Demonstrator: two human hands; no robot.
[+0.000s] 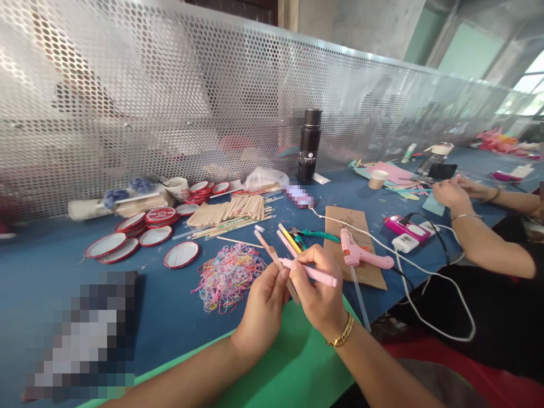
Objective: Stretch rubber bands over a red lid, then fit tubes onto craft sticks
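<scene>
— Where is the pink marker?
— Gripped in the right hand, above the green sheet, its tip meeting a flat stick pinched in the left hand.
— Pointing which way?
— Leftward and slightly away, long axis slanting across the stick.
— What surrounds them?
— Colorful bands heap left; a glue gun rests right; pliers crowd the surface just beyond.

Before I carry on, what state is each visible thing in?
Left hand: closed on flat stick.
Right hand: gripping pink pen.
Black bottle: upright, capped.
Pink glue gun: lying on cardboard.
Elastic bands: loose, heaped.
Metal jar lids: some stacked, some single.
Wooden sticks: piled flat.
Green-handled pliers: lying down, jaws unclear.
Paper cup: upright.
</scene>
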